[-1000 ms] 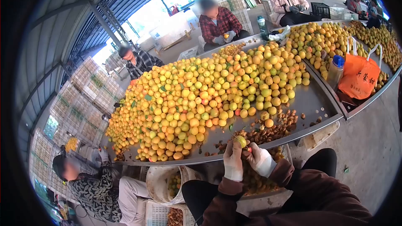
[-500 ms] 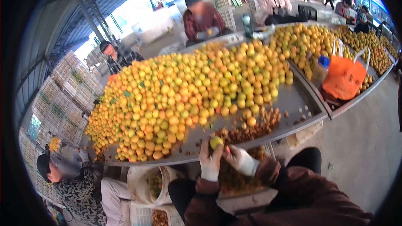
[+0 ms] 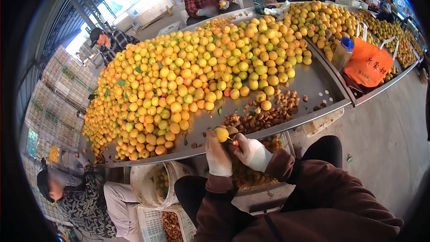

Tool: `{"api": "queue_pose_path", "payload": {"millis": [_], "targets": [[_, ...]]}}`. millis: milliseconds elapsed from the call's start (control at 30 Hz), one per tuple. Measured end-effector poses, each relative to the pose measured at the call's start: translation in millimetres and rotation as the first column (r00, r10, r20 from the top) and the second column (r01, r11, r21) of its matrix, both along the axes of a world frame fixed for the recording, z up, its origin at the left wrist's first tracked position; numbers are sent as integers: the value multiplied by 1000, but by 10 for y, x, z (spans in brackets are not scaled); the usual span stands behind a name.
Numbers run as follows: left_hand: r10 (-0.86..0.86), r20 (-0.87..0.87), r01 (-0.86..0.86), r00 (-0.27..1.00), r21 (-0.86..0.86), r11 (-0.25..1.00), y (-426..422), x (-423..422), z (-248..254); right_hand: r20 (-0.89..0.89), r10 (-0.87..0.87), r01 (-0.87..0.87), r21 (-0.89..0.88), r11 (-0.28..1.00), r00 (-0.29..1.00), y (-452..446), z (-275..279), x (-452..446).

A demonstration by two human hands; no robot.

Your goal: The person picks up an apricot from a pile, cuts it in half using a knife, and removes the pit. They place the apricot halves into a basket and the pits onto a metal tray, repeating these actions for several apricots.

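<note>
Left hand closed around one yellow fruit, fingers wrapped at its side and base, top of the fruit uncovered. Right hand closed on a small tool with a red handle; a thin bright shaft points from it toward the fruit's right side. Cannot tell whether the tip has gone in or only rests at the skin. Location: fruit held up in front of the near edge of the metal table, beside the scatter of brown pieces and apart from the main pile of fruit. Handling notes (judgement): the left grip should be firm enough to stop the fruit turning but light enough not to bruise it; left fingertips best kept off the line of the shaft; the right hand should push in short, controlled strokes, with the wrist steady and the fruit, rather than the tool, rotated to reach a new side. A slip would run toward the left fingers. Appearance: fruit round, clear yellow, skin seemingly smooth with a soft sheen on the upper face; no leaf visible on it. Underside and far side hidden by the fingers; any cut or mark there cannot be read.
</note>
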State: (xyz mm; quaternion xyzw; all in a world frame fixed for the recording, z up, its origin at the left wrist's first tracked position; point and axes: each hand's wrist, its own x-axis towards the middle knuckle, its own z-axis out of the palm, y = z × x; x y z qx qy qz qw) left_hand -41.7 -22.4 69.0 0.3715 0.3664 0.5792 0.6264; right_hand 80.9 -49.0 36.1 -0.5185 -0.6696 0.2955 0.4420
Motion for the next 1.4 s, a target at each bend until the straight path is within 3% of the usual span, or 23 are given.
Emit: {"api": "queue_pose_path", "payload": {"millis": [33,100,167,200,300,333,433,500,567,633,700,833,867,900,933,967,1000,1033,1100,1133,1267,1367,1400], "targets": [[-35,187,47,982,-60,997,45,-13,-64,44,22,-21,-35,999,999,-13,-28,5],[2,194,8,981,-48,999,49,-23,-132,-9,8,-8,-51,999,1000,-35,-41,-53],[-16,-78,31,997,195,980,53,-23,-130,-54,-4,0,-61,998,999,-28,-19,-63],[67,-200,4,977,336,942,32,16,-102,-100,-1,-5,-59,998,995,-23,19,-58],[4,-223,65,975,298,952,-24,38,-14,-90,-29,26,-28,999,996,-12,62,-54],[-8,-158,34,987,165,986,-24,85,-52,-54,-41,40,-25,999,998,0,84,-38],[-93,-78,98,993,55,994,-34,108,-114,-28,-65,64,-30,998,997,-17,60,-3],[-86,-105,97,991,104,990,-6,76,-118,-81,-32,27,-58,998,996,-19,75,7],[86,-405,23,910,257,966,58,0,-157,-56,-26,23,-63,998,998,-2,26,-5],[118,-337,-35,934,242,970,-10,80,-44,-39,-27,25,-64,998,999,-10,24,-11],[39,32,-42,999,100,994,-39,113,-18,46,-24,24,17,1000,999,-21,70,20],[62,-44,-60,997,40,997,-71,122,-126,100,-53,47,62,997,994,11,-45,-1],[132,-83,-131,988,21,991,6,114,-278,117,-42,36,54,998,992,24,-79,-1],[153,-168,-148,974,43,988,-4,147,-235,102,-75,59,149,987,992,8,-80,4],[137,-125,-125,983,96,987,17,132,-384,110,-65,52,114,992,992,-12,-21,36],[121,-39,-122,992,-30,992,63,152,-377,192,-32,25,39,999,981,9,-35,56],[81,17,-80,997,-45,996,43,221,-264,209,21,-9,-57,998,978,-6,82,102],[70,69,-65,995,-72,995,-56,220,-147,206,-9,-9,84,996,979,63,-36,60],[129,-35,-129,991,16,992,-89,286,-38,248,2,1,-13,1000,969,77,-109,49],[132,56,-130,990,-44,991,-84,303,-25,251,17,4,-83,997,968,48,24,76],[57,178,-43,982,-78,996,9,105,-219,266,80,-65,-65,996,961,-43,210,208],[61,163,-66,985,25,998,41,138,-287,51,-185,179,111,978,981,-34,319,228],[54,6,-55,999,117,992,84,193,-431,41,-205,198,130,972,978,0,328,242]]}}
